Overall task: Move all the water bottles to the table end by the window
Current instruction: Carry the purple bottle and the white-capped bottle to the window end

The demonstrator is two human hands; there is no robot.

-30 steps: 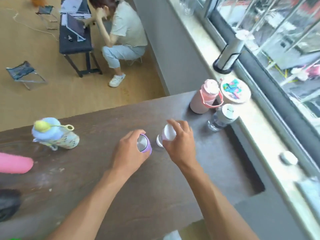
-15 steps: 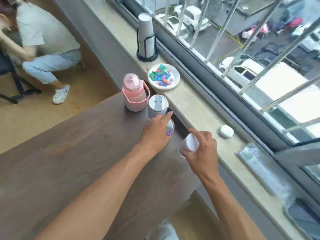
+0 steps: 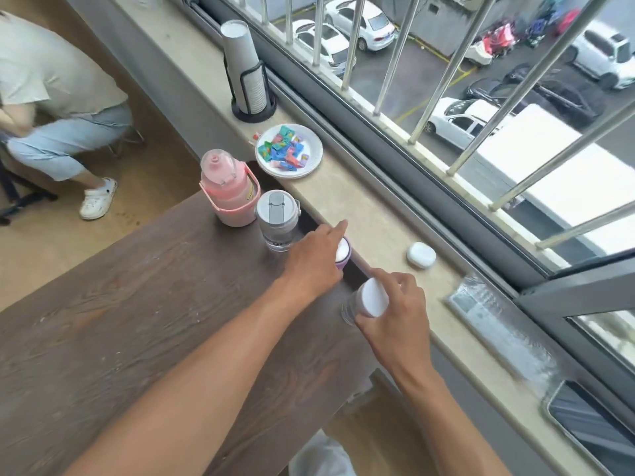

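My left hand [image 3: 312, 262] grips a small purple bottle [image 3: 343, 254] with a silvery top, at the window end of the dark wooden table [image 3: 137, 321]; the index finger points out past it. My right hand [image 3: 395, 307] holds a clear bottle with a white cap [image 3: 369, 298] near the table's corner by the sill. Whether either bottle rests on the table is hidden. A pink bottle with a handle [image 3: 230, 194] and a clear bottle with a grey lid [image 3: 277, 218] stand upright at the same table end, just left of my left hand.
The stone windowsill [image 3: 371, 214] carries a plate of wrapped sweets [image 3: 289, 153], a paper cup holder [image 3: 246, 77], a white earbud case [image 3: 421, 254], a clear packet [image 3: 494, 324] and a phone [image 3: 591, 420]. A person sits at the far left [image 3: 51, 108].
Both hands carried their bottles from the middle of the table to the window end. The view swung right with them, so the bottles left at the other end are out of sight.
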